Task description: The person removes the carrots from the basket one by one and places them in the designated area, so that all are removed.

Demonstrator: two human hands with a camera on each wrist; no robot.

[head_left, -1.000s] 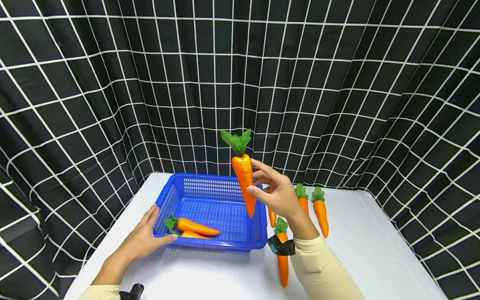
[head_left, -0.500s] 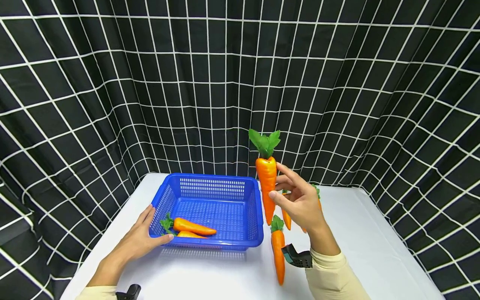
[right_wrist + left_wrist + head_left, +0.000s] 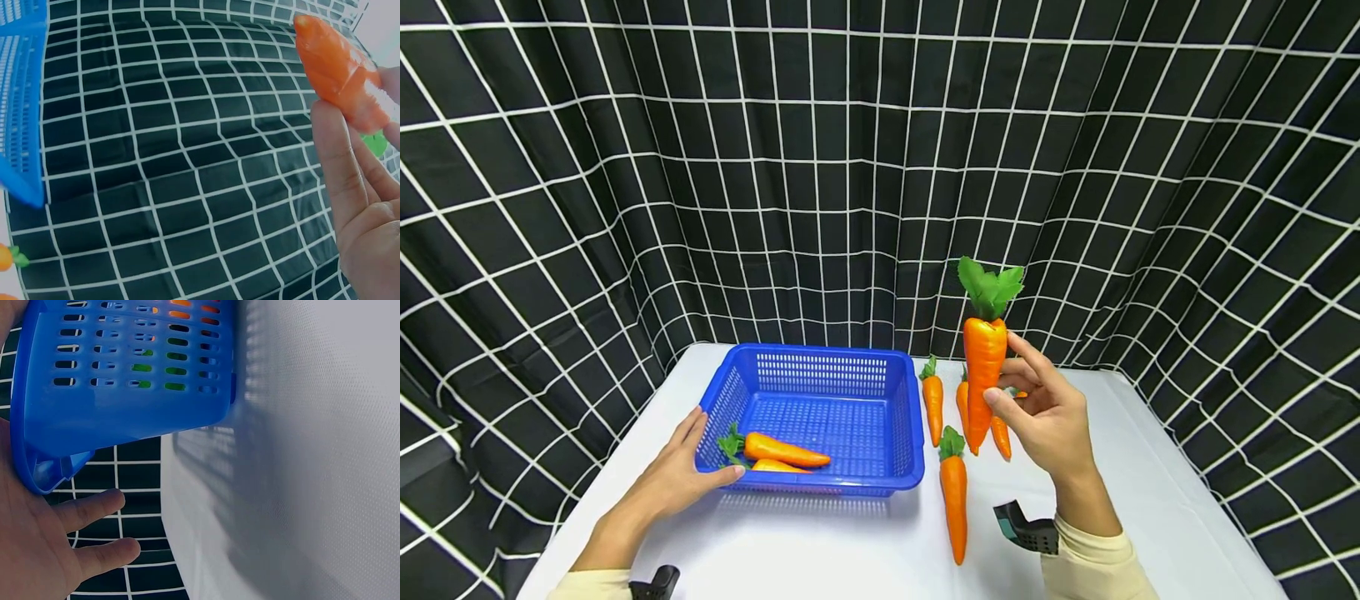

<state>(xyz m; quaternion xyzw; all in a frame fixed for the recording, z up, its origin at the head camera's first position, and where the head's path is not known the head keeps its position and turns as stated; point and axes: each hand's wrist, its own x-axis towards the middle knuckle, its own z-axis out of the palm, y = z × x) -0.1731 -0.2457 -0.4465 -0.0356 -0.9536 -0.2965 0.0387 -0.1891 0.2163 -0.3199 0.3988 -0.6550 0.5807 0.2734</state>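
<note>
Head view: right hand (image 3: 1048,417) pinching the held carrot (image 3: 983,371), thumb against fingers, leaves up, tip down! It's right of the basket (image 3: 831,482), in front of the loose carrots (image 3: 932,404) at the far right; the near carrot (image 3: 954,500) lies on the table (image 3: 1150,483). Left hand (image 3: 673,479) spread along the basket's left side, thumb at the near rim, two basket carrots (image 3: 786,451) near that corner. Looks like the carrying step; next, I'd judge, calls for a steady pinch and a clear landing spot.

Left wrist: here's what the head view misses: two fingers (image 3: 103,555) stick out straight past the rim, gripping nothing, and orange and green peep through the slotted wall.

Right wrist: the carrot's tip, up close, fingers bearing on its side; basket well apart at left.
</note>
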